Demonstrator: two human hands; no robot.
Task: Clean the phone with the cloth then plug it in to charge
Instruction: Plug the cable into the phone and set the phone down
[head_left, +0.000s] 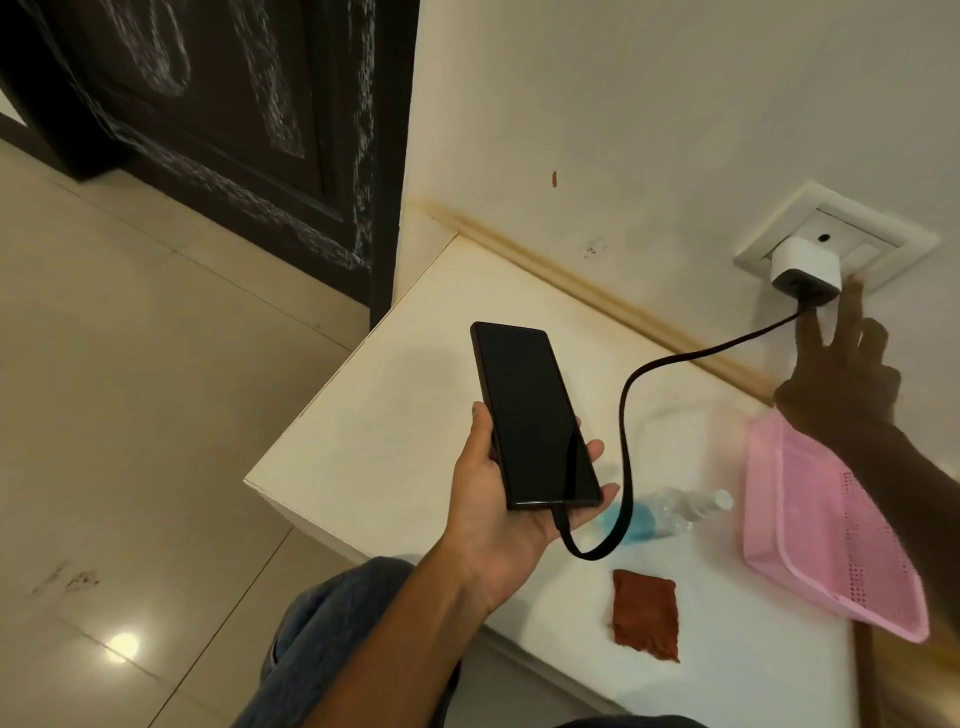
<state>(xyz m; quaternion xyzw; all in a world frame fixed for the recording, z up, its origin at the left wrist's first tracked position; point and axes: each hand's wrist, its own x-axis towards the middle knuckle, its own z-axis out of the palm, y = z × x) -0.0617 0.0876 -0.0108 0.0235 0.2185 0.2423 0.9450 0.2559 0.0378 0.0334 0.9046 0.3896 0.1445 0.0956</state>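
White counter (363, 415) against cream wall (623, 104) bears cloth (645, 616), pink basket (810, 545).

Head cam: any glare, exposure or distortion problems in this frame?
Head view: bright lamp glare on the floor tiles; right hand at the charger is underexposed, nearly silhouetted; left hand and phone well lit, screen dark; wide-angle bends the table edges; bottle soft.

Phone held over the table, cable running right to the wall charger.
The phone (535, 415) lies in the left hand (498, 499); its cable (623, 415) reaches the charger (804, 269) in the far-right socket (836, 234). On the table (374, 415): bottle (670, 512), cloth (645, 614) nearer, basket (826, 525) right.
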